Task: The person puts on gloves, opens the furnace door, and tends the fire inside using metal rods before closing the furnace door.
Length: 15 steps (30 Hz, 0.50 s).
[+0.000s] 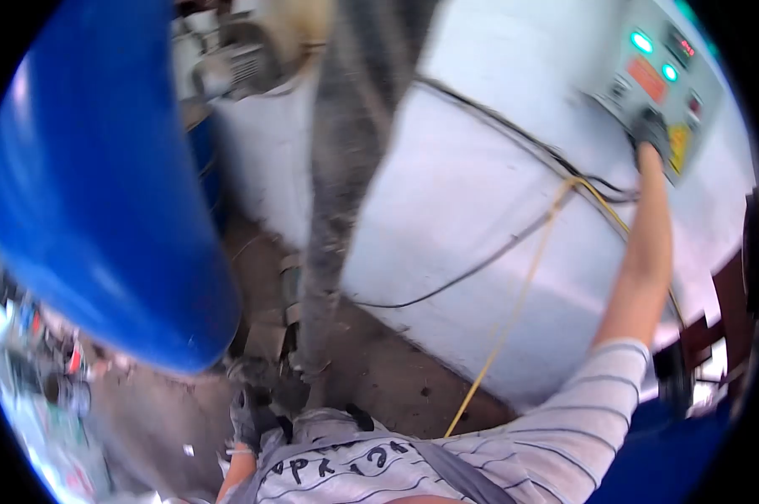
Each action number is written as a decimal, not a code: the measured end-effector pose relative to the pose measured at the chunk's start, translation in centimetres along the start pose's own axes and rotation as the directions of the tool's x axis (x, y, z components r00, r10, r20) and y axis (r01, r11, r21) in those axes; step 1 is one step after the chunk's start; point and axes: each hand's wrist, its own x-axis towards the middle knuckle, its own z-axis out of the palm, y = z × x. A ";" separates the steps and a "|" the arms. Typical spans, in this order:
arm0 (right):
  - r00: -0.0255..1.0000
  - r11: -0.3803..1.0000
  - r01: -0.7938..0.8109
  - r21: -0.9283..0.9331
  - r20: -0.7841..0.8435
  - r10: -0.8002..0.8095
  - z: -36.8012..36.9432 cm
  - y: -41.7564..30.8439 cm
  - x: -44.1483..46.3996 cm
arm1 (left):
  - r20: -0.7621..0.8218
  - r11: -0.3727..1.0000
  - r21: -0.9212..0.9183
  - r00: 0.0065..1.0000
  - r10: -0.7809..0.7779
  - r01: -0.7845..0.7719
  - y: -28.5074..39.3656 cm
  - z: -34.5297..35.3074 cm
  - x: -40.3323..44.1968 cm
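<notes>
My right hand [651, 134], in a dark glove, reaches up to the lower part of a grey control panel [630, 63] on the white wall. Its fingers are blurred against the panel, and what they touch there is hidden. Two green lights [641, 41], a red digital display [687, 48], an orange label [646, 80] and a yellow label [678, 144] show on the panel's face. Low beside my body hangs my left hand [253, 420] in a grey glove. Its fingers are too smeared to make out, and I see no object clearly in it.
A large blue rounded body [102, 185] fills the left side. A dark post [350, 143] stands between it and the white wall [472, 185]. Black cables [514, 126] cross the wall, and a yellow cord [514, 323] runs down towards me. Mixed clutter [52, 395] lies at the lower left.
</notes>
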 end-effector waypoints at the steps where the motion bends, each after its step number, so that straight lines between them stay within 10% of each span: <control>1: 0.998 0.995 0.037 -0.094 -0.037 -0.041 0.4 0.8 0.2 | -0.042 0.993 -0.108 0.998 -0.053 0.048 1.6 0.3 -1.3; 2: 0.994 0.980 0.066 -0.190 -0.075 -0.081 0.9 1.6 0.3 | -0.079 0.972 -0.219 0.991 -0.106 0.086 2.8 0.4 -2.5; 3: 0.986 0.966 0.075 -0.249 -0.128 -0.109 1.4 1.8 0.5 | -0.123 0.963 0.217 0.974 0.190 -0.160 -2.2 0.4 -2.5; 5: 0.944 0.962 0.124 -0.243 -0.270 -0.190 3.0 0.2 -1.3 | -0.102 0.867 0.468 0.964 0.244 -0.170 -5.1 0.9 -4.0; 7: 0.855 0.964 0.258 -0.070 -0.448 -0.261 4.8 -2.6 -6.5 | -0.123 0.987 0.147 0.988 0.089 -0.070 0.0 2.8 -4.4; 11: 0.767 0.782 0.560 0.272 0.185 -0.614 11.8 -11.1 -27.9 | 0.036 0.991 -0.043 0.991 -0.127 0.129 3.0 0.2 -4.9; 13: 0.180 0.589 0.580 0.563 0.617 -0.766 10.4 -15.5 -41.2 | -0.034 0.979 -0.022 0.978 -0.205 0.205 -1.4 -1.8 -5.2; 15: -0.479 0.508 0.347 0.788 0.615 -0.626 3.7 -19.3 -51.3 | -0.118 0.988 -0.031 0.981 -0.157 0.154 -1.3 -5.6 -5.6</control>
